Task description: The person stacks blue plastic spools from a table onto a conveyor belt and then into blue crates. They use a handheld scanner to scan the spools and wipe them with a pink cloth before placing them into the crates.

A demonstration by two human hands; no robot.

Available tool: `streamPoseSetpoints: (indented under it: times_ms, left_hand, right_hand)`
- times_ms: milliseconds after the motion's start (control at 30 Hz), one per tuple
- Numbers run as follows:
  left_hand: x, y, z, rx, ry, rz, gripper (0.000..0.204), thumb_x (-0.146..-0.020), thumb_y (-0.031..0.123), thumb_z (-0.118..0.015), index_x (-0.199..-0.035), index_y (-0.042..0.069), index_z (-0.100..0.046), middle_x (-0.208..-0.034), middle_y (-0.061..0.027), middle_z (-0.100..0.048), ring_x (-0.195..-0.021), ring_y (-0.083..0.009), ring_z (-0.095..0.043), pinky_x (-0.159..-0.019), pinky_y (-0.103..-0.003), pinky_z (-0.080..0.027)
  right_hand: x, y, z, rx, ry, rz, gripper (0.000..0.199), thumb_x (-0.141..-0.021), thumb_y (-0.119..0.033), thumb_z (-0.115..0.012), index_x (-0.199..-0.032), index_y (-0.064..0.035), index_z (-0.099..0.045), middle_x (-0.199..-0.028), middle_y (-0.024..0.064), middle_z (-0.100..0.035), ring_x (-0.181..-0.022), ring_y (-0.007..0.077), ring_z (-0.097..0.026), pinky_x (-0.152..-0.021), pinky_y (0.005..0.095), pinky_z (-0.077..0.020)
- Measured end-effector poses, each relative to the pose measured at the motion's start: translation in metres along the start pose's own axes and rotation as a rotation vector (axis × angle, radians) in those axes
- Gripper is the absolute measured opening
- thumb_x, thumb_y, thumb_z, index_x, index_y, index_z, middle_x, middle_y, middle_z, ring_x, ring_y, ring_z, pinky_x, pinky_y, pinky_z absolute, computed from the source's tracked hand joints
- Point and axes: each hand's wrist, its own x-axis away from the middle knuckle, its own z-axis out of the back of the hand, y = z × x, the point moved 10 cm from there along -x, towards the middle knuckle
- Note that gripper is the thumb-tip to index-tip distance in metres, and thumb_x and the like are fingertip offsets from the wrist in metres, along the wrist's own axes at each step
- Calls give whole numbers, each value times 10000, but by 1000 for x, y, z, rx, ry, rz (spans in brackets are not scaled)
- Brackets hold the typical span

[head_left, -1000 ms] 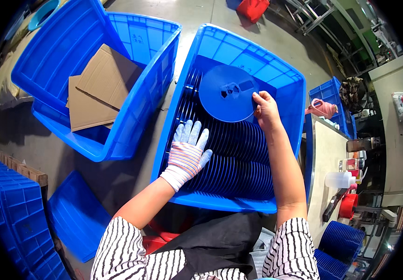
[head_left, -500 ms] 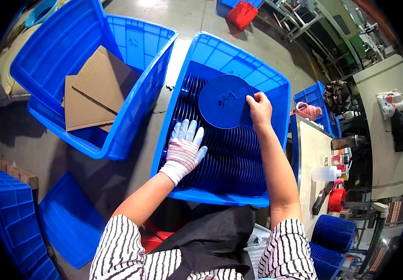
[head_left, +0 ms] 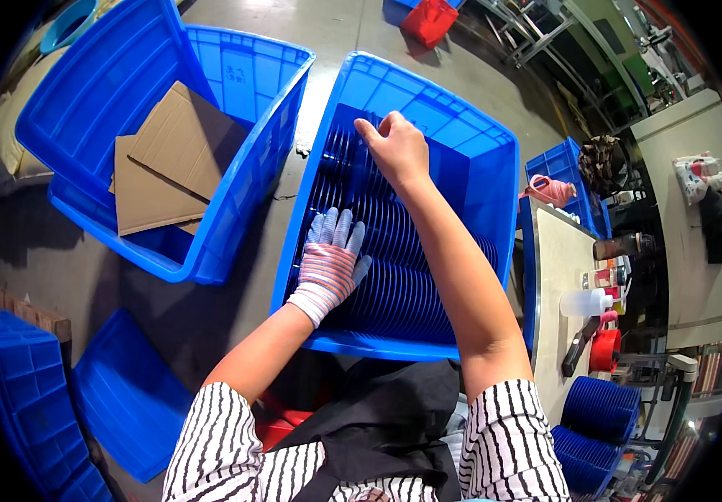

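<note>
Inside the blue crate (head_left: 482, 188) in front of me, thin blue discs (head_left: 386, 289) stand on edge in closely packed rows. My left hand (head_left: 327, 255), in a striped glove with light blue fingers, rests open and flat on the left part of the rows. Over the far end of the rows is my bare right hand (head_left: 399, 151), its fingers curled, thumb pointing left. Whatever it pinches, if anything, is hidden by the hand. No disc lies face-up on the rows.
To the left stands another blue crate (head_left: 281, 109) with cardboard pieces (head_left: 181, 155) in it. A worktop (head_left: 549, 284) at right carries a white bottle (head_left: 583, 303) and a red tape roll (head_left: 604, 350). More stacked blue discs (head_left: 599, 410) are at lower right.
The disc that my right hand held face-up is no longer seen flat above the rows. My right hand has moved left and away from me. The left hand has stayed nearly in place.
</note>
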Motion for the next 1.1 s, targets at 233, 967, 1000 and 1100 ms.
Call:
streamPoseSetpoints:
  times_ms: [233, 967, 1000, 1100]
  left_hand:
    - [-5, 4, -4, -32, -68, 19, 607, -882, 412, -575, -1380, 75, -489, -1491, -218, -363, -1415, -390, -272, -1174, -524, -138]
    - [-3, 3, 1, -12, -6, -17, 623, -856, 377, -601, -1373, 57, -465, -1447, -247, -389, -1367, -435, -321, -1153, -556, -176]
    - [-4, 3, -3, -46, -42, 0, 615, -858, 388, -597, -1362, 54, -481, -1442, -248, -394, -1364, -435, -325, -1155, -551, -172]
    - [-5, 3, -1, -33, -59, 14, 608, -866, 417, -581, -1345, 49, -510, -1451, -242, -398, -1391, -414, -296, -1160, -531, -168]
  right_hand:
    - [16, 139, -49, -81, -88, -150, 469, -857, -474, -601, -994, -31, -671, -990, 191, -693, -954, 339, -658, -829, 411, -504]
    - [24, 87, -22, -1948, -156, -322, 251, -965, -223, -572, -1109, -20, -605, -1085, 92, -687, -1051, 223, -644, -953, 367, -505]
    - [29, 107, -37, -1928, -120, -406, 265, -969, -239, -561, -1121, -25, -603, -1091, 91, -684, -1048, 232, -643, -955, 381, -504]
    - [42, 132, -60, -1963, -175, -472, 248, -963, -248, -567, -1102, -49, -615, -1079, 91, -689, -1026, 237, -652, -941, 401, -514]
